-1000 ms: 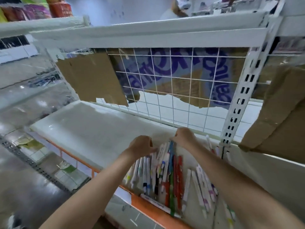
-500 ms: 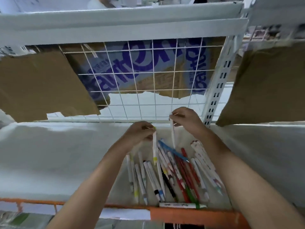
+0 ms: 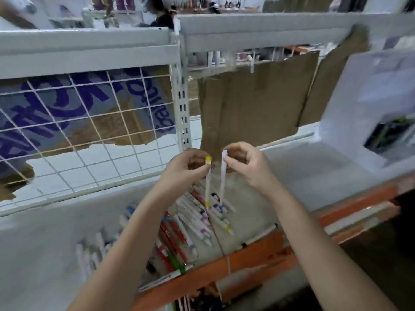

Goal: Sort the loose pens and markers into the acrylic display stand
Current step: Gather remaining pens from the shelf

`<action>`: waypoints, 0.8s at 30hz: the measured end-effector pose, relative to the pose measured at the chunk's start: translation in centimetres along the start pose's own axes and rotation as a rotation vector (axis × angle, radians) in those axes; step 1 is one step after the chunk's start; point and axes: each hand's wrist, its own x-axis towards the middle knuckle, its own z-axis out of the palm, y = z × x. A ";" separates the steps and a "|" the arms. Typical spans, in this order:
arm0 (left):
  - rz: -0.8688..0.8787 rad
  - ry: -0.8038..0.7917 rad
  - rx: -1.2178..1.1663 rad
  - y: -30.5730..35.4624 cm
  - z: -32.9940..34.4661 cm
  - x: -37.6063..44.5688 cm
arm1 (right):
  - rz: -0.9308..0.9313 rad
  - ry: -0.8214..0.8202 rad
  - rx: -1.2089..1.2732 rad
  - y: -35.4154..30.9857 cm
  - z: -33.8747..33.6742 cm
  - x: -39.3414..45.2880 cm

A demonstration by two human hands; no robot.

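My left hand [image 3: 186, 169] pinches a white marker with yellow ends [image 3: 208, 182] by its top, and the marker hangs upright. My right hand [image 3: 244, 164] pinches a second white marker [image 3: 222, 178], also hanging upright just beside the first. Below them, a loose pile of pens and markers [image 3: 186, 230] lies on the white shelf [image 3: 45, 248]: red ones, white ones with coloured caps, a green-tipped one. At the far right stands a clear acrylic display stand [image 3: 368, 113], blurred, with dark pens inside.
A white wire grid [image 3: 85, 131] backs the shelf, with cardboard [image 3: 253, 108] behind and to the right of a slotted upright post [image 3: 183, 104]. An orange shelf edge [image 3: 247, 261] runs along the front. A higher white shelf [image 3: 89, 50] overhangs.
Both hands have lifted a marker each out of the pile and carried them up and rightward. The view has swung right, bringing the acrylic stand into sight.
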 end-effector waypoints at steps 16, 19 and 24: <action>0.172 -0.286 -0.109 7.4 31.7 2.7 | 0.017 0.328 -0.205 0.0 -31.2 -13.9; 0.201 -0.328 -0.099 8.9 36.0 3.8 | 0.010 0.380 -0.249 0.4 -35.2 -15.4; 0.241 -0.410 -0.118 10.9 42.8 6.6 | 0.004 0.462 -0.303 1.1 -41.5 -15.8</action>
